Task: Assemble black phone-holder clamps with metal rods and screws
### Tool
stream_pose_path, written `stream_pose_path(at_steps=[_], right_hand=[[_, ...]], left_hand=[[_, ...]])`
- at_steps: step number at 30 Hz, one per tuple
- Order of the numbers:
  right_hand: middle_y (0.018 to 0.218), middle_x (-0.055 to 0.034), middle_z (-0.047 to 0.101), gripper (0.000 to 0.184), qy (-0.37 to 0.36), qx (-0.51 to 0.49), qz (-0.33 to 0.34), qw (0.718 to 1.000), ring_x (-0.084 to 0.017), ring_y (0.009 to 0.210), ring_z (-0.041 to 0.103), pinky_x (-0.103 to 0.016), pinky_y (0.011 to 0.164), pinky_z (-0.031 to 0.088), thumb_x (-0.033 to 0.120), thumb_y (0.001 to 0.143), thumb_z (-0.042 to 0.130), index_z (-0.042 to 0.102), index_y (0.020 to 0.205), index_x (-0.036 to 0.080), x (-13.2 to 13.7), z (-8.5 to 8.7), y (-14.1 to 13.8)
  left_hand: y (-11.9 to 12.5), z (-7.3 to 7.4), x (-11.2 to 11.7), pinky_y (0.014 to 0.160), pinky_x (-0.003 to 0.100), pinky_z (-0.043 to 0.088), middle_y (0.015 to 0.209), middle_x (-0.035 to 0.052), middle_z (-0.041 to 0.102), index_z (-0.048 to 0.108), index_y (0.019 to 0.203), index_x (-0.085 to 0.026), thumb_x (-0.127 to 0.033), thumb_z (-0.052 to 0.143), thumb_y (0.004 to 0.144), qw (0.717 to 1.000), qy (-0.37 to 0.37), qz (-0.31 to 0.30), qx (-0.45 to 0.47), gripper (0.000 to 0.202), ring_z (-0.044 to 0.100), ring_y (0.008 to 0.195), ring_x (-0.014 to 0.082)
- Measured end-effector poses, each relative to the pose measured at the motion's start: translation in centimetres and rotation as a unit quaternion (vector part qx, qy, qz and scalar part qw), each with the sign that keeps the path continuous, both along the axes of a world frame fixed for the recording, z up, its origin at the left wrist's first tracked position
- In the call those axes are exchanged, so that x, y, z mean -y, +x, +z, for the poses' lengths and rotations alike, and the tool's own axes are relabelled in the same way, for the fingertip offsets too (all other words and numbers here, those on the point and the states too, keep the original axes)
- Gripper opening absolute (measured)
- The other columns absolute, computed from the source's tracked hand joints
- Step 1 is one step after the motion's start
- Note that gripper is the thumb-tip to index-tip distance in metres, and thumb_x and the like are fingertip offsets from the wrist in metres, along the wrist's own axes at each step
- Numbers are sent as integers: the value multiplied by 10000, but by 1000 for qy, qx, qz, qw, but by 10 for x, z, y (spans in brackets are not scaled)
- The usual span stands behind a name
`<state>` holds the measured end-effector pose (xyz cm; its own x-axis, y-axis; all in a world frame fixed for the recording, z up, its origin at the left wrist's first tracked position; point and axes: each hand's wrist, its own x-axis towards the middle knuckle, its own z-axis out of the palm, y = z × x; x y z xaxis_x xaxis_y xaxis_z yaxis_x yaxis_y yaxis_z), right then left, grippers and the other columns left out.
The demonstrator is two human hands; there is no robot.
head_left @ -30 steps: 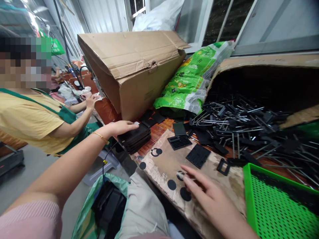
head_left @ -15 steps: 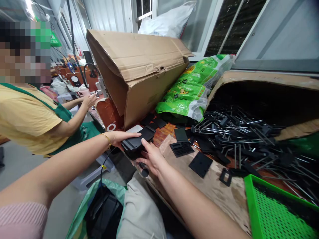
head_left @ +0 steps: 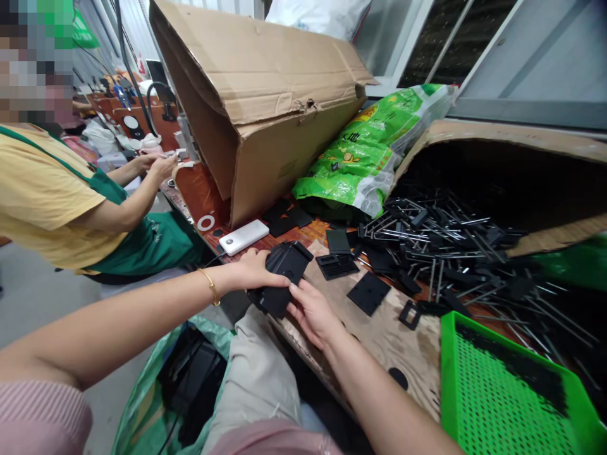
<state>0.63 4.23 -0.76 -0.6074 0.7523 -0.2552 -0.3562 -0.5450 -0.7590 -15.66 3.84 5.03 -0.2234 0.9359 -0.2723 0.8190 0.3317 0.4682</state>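
Note:
Both my hands grip a stack of black plastic parts point(head_left: 287, 268) at the table's near edge. My left hand point(head_left: 258, 270) is closed around its left side, thumb lying across the top. From the right, my right hand point(head_left: 315, 309) pinches the near end, its lower fingers partly hidden beneath. The exact kind of the parts cannot be made out. Right of the stack, a slotted black plate point(head_left: 337, 266), a flat black square plate point(head_left: 368, 293) and a small black frame point(head_left: 409, 315) lie on brown paper. A white power bank point(head_left: 244, 237) with a cable lies just beyond my left hand.
A large cardboard box point(head_left: 284, 158) and green bag point(head_left: 351, 158) stand behind. Black parts with metal rods point(head_left: 441, 246) spill from another box at right. A green basket point(head_left: 507, 392) sits front right, a green sack point(head_left: 137, 398) below. A co-worker point(head_left: 99, 208) works at left.
The stack has turned and shifted right, with both hands still on it. The power bank, mostly covered before, now shows. My view has tilted down a little.

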Motion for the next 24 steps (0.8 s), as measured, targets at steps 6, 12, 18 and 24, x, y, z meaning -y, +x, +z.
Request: stream_pose_path(at_steps=[6, 12, 18, 24], right_hand=[[906, -13, 718, 299, 8, 88, -10, 996, -128, 791, 656, -216, 710, 513, 246, 638, 722, 691, 930, 194, -1, -14, 23], [568, 28, 612, 113, 34, 180, -64, 981, -74, 501, 547, -154, 477, 442, 185, 638, 707, 673, 740, 150, -8, -27, 37], [607, 21, 616, 307, 38, 220, -100, 970, -119, 535, 605, -179, 444, 448, 237, 618, 740, 637, 893, 148, 0, -32, 51], [696, 18, 643, 551, 31, 211, -129, 968, -144, 627, 652, -210, 519, 490, 287, 623, 747, 526, 1111, 158, 16, -32, 59]], left_hand=[[37, -14, 16, 1033, 573, 278, 1417, 213, 334, 444, 1295, -138, -598, 662, 530, 993, 36, -38, -105, 919, 269, 1332, 393], [60, -28, 26, 1073, 552, 193, 1339, 221, 402, 426, 1281, -97, -571, 682, 574, 964, 134, -60, -220, 888, 321, 1282, 379], [66, -30, 30, 1013, 468, 312, 1275, 182, 432, 474, 1228, -143, -564, 694, 573, 951, 181, -96, -231, 810, 401, 1194, 359], [62, -24, 22, 1013, 467, 317, 1200, 161, 465, 452, 1266, -125, -629, 698, 525, 961, 149, -79, -221, 930, 444, 1141, 360]])
